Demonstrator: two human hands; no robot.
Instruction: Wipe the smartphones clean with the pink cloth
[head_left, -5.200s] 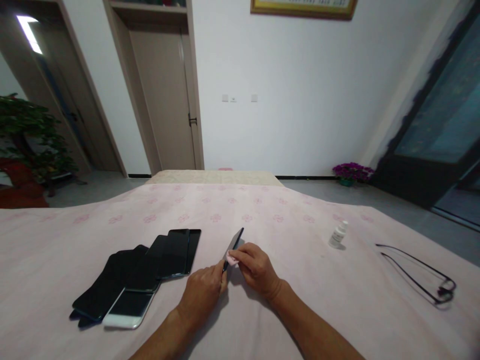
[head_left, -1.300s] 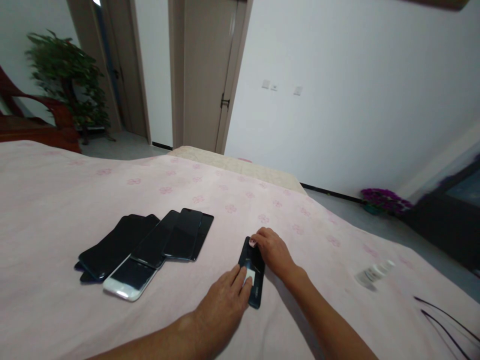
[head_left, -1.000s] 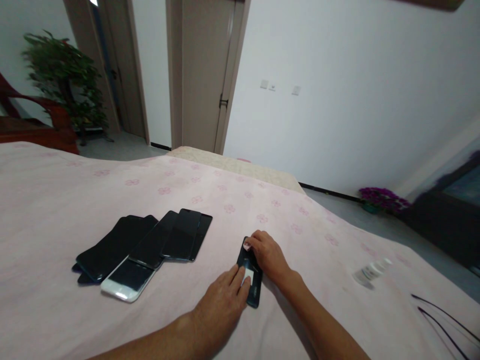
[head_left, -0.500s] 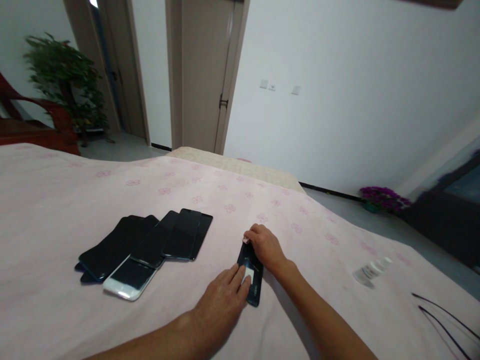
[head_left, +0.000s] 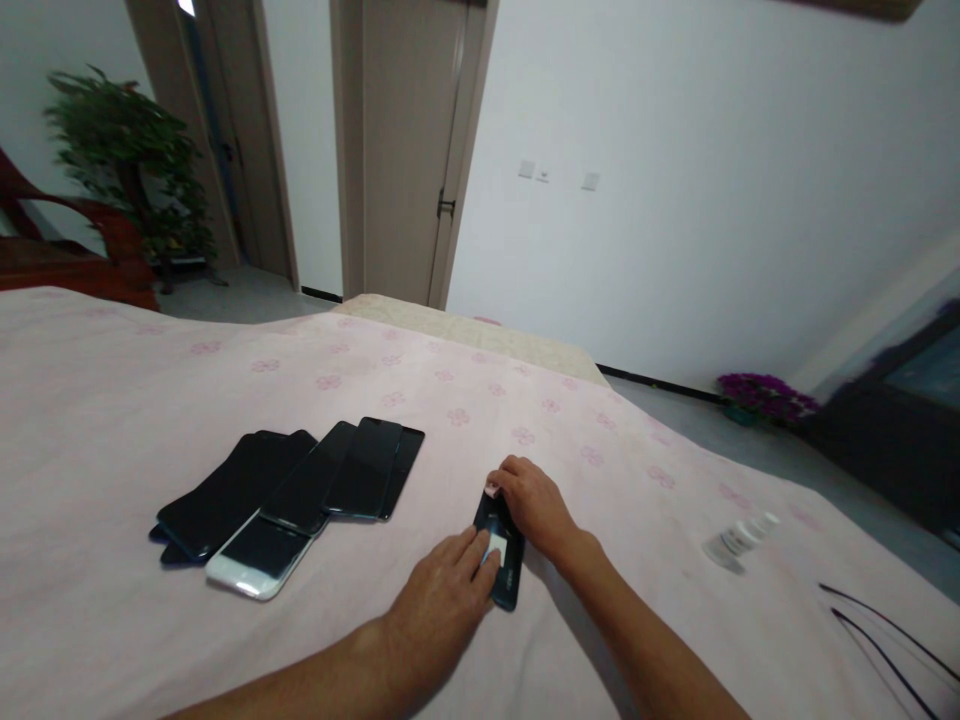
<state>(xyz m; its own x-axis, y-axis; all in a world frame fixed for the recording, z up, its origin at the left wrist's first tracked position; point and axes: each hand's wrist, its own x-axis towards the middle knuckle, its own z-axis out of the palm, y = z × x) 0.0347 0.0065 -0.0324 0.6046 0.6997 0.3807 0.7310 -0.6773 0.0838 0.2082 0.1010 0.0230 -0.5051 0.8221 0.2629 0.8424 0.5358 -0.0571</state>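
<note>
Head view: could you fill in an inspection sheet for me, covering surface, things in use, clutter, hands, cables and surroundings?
Surface: pink floral cloth, slightly creased.
Job's things: phone, lying back up; small pink wad at its far end.
Clutter: overlapping phones at left; bottle and partly visible glasses at right.
Hands: left hand rests fingers on the phone; right hand pinches the wad.
Cables: nothing seen.
Surroundings: white wall, door, plant, purple flowers.

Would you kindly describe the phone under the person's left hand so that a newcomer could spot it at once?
On the pink flowered cloth, look right of the overlapping phones. There, the left hand rests on a dark phone. Unlike those neighbours, it lies apart, with a white patch showing.
</note>
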